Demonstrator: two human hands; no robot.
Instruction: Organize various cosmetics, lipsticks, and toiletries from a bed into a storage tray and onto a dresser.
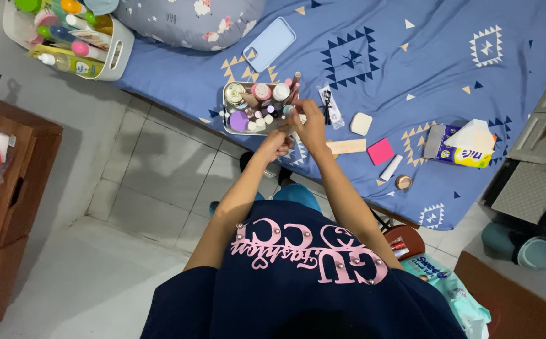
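At the bed's near edge: your 2 hands meet just beside a small tray of cosmetics, so you can work standing over the floor tiles without leaning far.
Left hand (275, 145): curled into a loose fist just below the tray's near corner, touching or almost touching the right hand; what its grip closes on is hidden, so I cannot tell whether it holds anything.
Right hand (311, 125): raised slightly above the left, fingers pinched together at the tray's right rim; the grip looks closed on something small and pale, but the item is too tiny to name.
Cosmetics tray (227, 113): a pale rectangular tray on the blue patterned bedsheet (411, 69), packed with upright jars, tubes and a purple-capped pot; standing them upright keeps many pieces in a small space and their tops readable from above.
Loose items: a light blue phone (269, 43) lies flat beyond the tray, a clear packet (329, 105) just right of it, then a cream square pad (361, 123), a beige flat stick (347, 147), a pink square (381, 151), a white tube (391, 167) and a small round lid (403, 182), spread apart as if laid out singly for picking.
Tissue pack (461, 145): well to the right, 1 sheet pulled up ready.
White basket (117, 55): at the bed's far left corner, full of bottles, well apart from your hands.
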